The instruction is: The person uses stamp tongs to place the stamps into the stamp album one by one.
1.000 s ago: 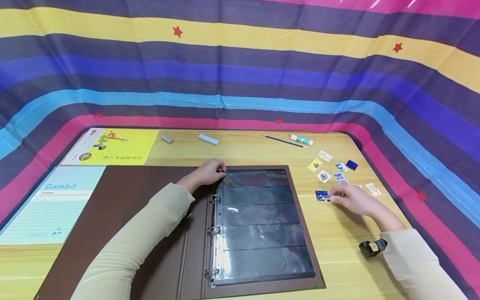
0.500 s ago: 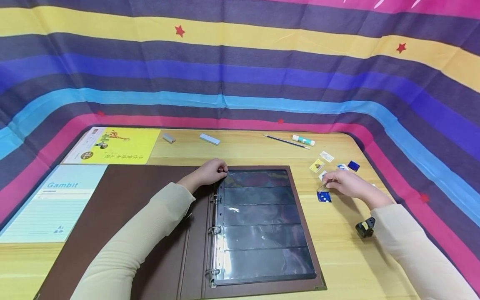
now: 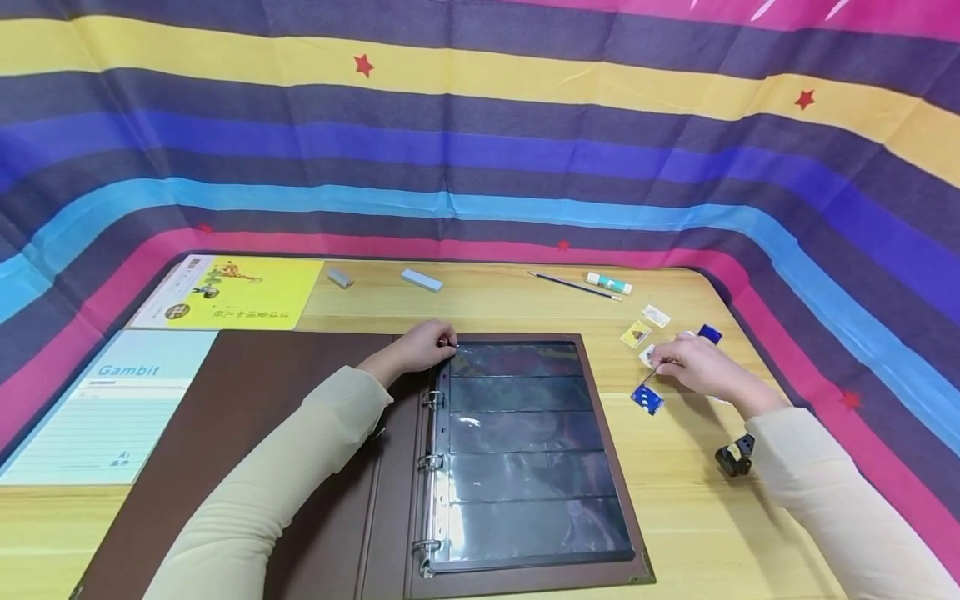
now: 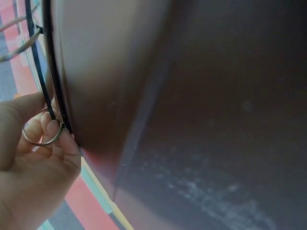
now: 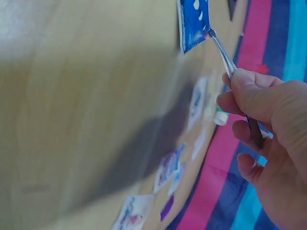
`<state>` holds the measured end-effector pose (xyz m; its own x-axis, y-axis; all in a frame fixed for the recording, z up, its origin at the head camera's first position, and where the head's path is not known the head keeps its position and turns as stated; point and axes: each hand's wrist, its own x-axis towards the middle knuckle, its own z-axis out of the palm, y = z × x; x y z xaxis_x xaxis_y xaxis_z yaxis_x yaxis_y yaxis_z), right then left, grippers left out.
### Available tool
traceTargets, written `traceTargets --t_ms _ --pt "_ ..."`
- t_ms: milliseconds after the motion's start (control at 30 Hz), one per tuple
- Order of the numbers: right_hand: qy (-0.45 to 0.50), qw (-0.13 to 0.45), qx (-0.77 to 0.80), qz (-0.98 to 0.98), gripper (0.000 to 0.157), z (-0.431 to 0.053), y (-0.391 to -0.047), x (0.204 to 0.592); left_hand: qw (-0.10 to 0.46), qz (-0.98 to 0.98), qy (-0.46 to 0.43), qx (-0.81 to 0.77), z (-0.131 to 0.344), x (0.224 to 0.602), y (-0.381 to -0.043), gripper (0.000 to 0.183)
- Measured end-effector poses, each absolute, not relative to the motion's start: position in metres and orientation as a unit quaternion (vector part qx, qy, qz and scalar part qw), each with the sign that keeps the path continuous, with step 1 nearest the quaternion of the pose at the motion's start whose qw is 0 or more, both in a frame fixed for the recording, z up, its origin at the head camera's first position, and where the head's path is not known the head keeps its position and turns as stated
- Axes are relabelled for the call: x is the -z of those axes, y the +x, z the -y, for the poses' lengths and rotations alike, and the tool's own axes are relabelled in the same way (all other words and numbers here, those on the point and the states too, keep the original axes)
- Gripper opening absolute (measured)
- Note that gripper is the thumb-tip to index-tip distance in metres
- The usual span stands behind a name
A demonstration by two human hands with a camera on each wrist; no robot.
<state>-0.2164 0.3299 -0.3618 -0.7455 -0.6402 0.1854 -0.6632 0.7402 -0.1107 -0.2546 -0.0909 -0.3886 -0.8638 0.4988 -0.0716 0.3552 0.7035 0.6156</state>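
Observation:
My right hand (image 3: 701, 367) holds tweezers (image 5: 225, 55) between thumb and fingers. Their tips grip one corner of a small blue stamp (image 5: 194, 24) with white marks, seen beside the album in the head view. At the top of the open brown ring album (image 3: 255, 400), my left hand (image 3: 422, 344) pinches the upper inner corner of the black pocket page (image 3: 525, 433). The left wrist view shows those fingers around the page edge by a metal ring (image 4: 43, 143). Loose stamps lie around and under the right hand, including a yellow one (image 3: 635, 333) and a dark blue one (image 3: 709, 333).
A glue stick (image 3: 609, 283) and a pencil (image 3: 573, 285) lie at the back right. Two small grey blocks (image 3: 422, 280) sit at the back. A yellow book (image 3: 277, 292) and a pale blue notebook (image 3: 67, 417) are at left. A striped cloth (image 3: 480, 158) encloses the table.
My right hand has shifted slightly up and back with the tweezers, and the blue stamp has turned to a slant at their tips. The left hand stays at the page corner.

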Motion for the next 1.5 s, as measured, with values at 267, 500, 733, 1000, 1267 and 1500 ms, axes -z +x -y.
traceTargets --t_ms 267,500,733,1000,1267,1500 --pt "0.264 0.016 -0.158 0.951 0.006 -0.322 -0.219 0.339 0.129 -0.909 0.214 -0.334 0.094 0.39 -0.254 0.006" --pt "0.196 0.018 -0.228 0.953 0.012 -0.283 -0.23 0.325 0.119 -0.903 0.212 -0.356 0.093 0.392 -0.253 0.004" --pt "0.202 0.04 -0.254 0.945 0.017 -0.226 -0.25 0.326 0.131 -0.891 0.19 -0.39 0.088 0.391 -0.251 0.005" --pt "0.205 0.04 -0.282 0.936 0.012 -0.16 -0.266 0.342 0.136 -0.883 0.17 -0.416 0.085 0.39 -0.252 0.007" --pt "0.187 0.055 -0.268 0.943 0.007 -0.125 -0.278 0.359 0.15 -0.873 0.161 -0.436 0.086 0.39 -0.253 0.005" --pt "0.199 0.027 -0.253 0.946 0.007 -0.116 -0.275 0.368 0.158 -0.868 0.161 -0.442 0.088 0.387 -0.252 0.005"
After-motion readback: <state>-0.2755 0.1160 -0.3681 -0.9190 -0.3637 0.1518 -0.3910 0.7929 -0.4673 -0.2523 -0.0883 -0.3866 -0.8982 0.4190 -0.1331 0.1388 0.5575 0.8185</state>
